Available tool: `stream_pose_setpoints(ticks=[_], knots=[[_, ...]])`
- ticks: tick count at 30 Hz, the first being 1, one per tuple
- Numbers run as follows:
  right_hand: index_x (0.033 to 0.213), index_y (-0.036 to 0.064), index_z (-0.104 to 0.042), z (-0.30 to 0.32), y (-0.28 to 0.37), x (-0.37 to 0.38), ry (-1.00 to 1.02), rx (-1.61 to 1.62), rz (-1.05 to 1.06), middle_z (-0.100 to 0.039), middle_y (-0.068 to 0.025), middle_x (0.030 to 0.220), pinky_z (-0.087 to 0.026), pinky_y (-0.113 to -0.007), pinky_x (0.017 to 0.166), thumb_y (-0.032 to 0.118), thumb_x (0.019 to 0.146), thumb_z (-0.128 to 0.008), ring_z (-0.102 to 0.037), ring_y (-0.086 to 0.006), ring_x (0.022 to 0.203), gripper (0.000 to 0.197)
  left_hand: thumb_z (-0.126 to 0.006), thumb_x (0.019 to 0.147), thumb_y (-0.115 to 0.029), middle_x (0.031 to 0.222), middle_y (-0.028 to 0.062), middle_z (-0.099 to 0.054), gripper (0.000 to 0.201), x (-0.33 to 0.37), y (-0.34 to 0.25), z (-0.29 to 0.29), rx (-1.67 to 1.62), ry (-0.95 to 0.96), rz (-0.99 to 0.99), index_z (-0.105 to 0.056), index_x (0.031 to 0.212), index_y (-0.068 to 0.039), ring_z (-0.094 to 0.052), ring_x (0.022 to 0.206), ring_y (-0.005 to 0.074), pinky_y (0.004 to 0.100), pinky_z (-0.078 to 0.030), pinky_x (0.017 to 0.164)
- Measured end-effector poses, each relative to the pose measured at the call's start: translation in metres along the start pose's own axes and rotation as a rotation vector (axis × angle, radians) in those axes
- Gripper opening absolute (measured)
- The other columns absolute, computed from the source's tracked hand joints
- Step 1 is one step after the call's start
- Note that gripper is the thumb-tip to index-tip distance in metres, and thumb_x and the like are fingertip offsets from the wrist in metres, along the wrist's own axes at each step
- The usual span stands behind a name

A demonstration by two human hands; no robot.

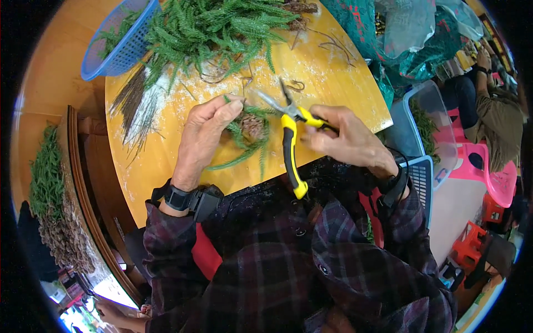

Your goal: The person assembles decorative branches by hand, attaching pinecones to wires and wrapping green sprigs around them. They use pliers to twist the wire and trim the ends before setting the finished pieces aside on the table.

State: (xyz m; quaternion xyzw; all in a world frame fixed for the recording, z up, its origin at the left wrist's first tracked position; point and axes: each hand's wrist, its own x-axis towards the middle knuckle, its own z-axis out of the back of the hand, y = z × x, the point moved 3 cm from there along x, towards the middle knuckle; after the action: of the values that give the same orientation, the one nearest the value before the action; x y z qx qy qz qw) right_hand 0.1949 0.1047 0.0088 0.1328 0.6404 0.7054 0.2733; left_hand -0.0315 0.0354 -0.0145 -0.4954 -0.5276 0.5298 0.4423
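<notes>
My left hand (206,129) pinches the top of a small green artificial sprig (236,135) with a brown pine cone (253,127) set among its needles. The sprig hangs beside my fingers over the table. A pair of pliers (289,152) with yellow and black handles is in my right hand (350,137). My fingers close round one handle, while the other handle swings down loose. Its jaws are spread apart and point up and left, toward the sprig but not touching it. Part of my right hand is smeared by motion.
On the yellow table (355,94) lie a pile of green sprigs (216,28), a bundle of dark wires (130,94) and white flecks. A blue basket (119,47) stands far left. Right are a clear bin (444,130), teal bags (411,64), pink chairs (494,175) and another person (497,111).
</notes>
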Motion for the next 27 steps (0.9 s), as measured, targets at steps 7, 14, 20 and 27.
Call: stream_pose_setpoints(ticks=[7, 14, 20, 27], knots=[[0.092, -0.0001, -0.059, 0.011, 0.003, 0.002, -0.36, -0.528, 0.048, -0.048, -0.0109, 0.059, -0.038, -0.031, 0.051, 0.026, 0.084, -0.065, -0.046, -0.0175, 0.052, 0.028, -0.053, 0.094, -0.024, 0.097, 0.0037, -0.06, 0.033, -0.005, -0.013, 0.004, 0.019, -0.052, 0.059, -0.06, 0.107, 0.005, -0.053, 0.09, 0.0103, 0.0262, -0.041, 0.083], [0.096, -0.0004, -0.059, 0.014, 0.004, -0.004, -0.557, -0.677, 0.096, -0.057, -0.0124, 0.068, -0.042, -0.032, 0.054, 0.023, 0.081, -0.067, -0.053, -0.0235, 0.054, 0.028, -0.056, 0.092, -0.016, 0.097, 0.0051, -0.064, 0.027, 0.0, -0.011, -0.002, 0.078, -0.049, 0.049, -0.06, 0.109, 0.005, -0.057, 0.089, 0.0115, 0.0267, -0.045, 0.082], [0.101, 0.0007, -0.058, 0.015, 0.029, -0.005, -0.779, -1.12, 0.584, -0.059, -0.0128, 0.086, -0.043, -0.031, 0.055, 0.014, 0.078, -0.067, -0.054, -0.022, 0.058, 0.028, -0.062, 0.087, -0.013, 0.081, -0.0045, -0.06, 0.02, 0.002, -0.015, -0.01, -0.027, -0.109, 0.029, -0.064, 0.101, 0.002, -0.051, 0.075, 0.0034, 0.0209, -0.043, 0.069], [0.114, 0.0027, -0.054, -0.019, 0.034, -0.013, -0.343, -0.158, 0.253, -0.056, -0.0098, 0.092, -0.041, -0.025, 0.056, 0.002, 0.075, -0.066, -0.052, -0.01, 0.066, 0.041, -0.06, 0.086, -0.007, 0.089, -0.0001, -0.063, 0.017, -0.006, -0.039, -0.05, 0.053, 0.043, -0.079, -0.063, 0.101, 0.0, -0.055, 0.082, 0.0054, 0.0214, -0.044, 0.074]])
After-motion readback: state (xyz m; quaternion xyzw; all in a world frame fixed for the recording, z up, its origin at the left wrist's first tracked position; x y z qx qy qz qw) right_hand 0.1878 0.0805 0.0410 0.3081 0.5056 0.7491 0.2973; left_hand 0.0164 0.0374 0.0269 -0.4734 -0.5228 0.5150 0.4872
